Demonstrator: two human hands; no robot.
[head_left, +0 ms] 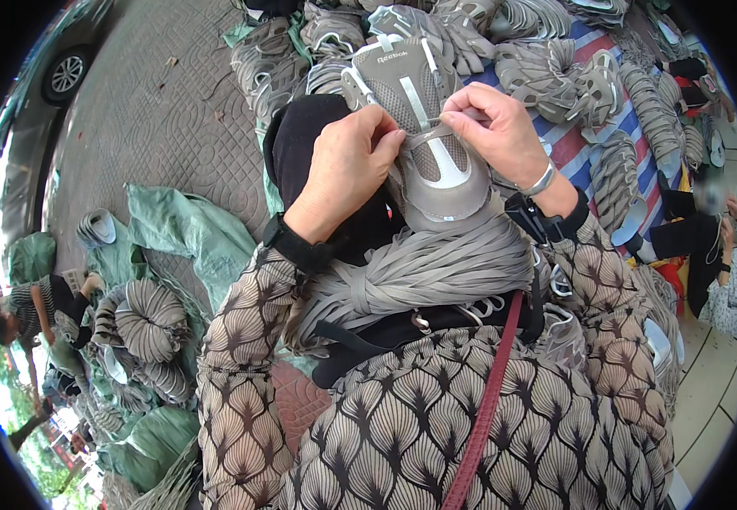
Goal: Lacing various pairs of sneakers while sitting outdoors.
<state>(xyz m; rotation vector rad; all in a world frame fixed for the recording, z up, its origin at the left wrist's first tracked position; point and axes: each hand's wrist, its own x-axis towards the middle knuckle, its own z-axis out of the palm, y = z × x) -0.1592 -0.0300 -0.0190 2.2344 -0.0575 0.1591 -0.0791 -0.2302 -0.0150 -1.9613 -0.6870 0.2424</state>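
A grey and white shoe upper (445,202) lies over my lap with its toe end toward me and its tongue away from me. Across its middle runs a flat grey shoelace (424,136). My left hand (347,166) pinches the lace at the left side of the upper, thumb against the curled fingers. On the other side, my right hand (498,132) has thumb and forefinger closed on the lace's right part. Just below the upper, a thick tied bundle of grey shoelaces (424,272) rests on my lap.
Stacks of grey shoe uppers (547,76) lie ahead on a striped sheet (581,51). Green sacks (186,234) and coiled stacks of uppers (149,319) lie on the paving to the left. Other people sit at both edges; a car (54,93) stands far left.
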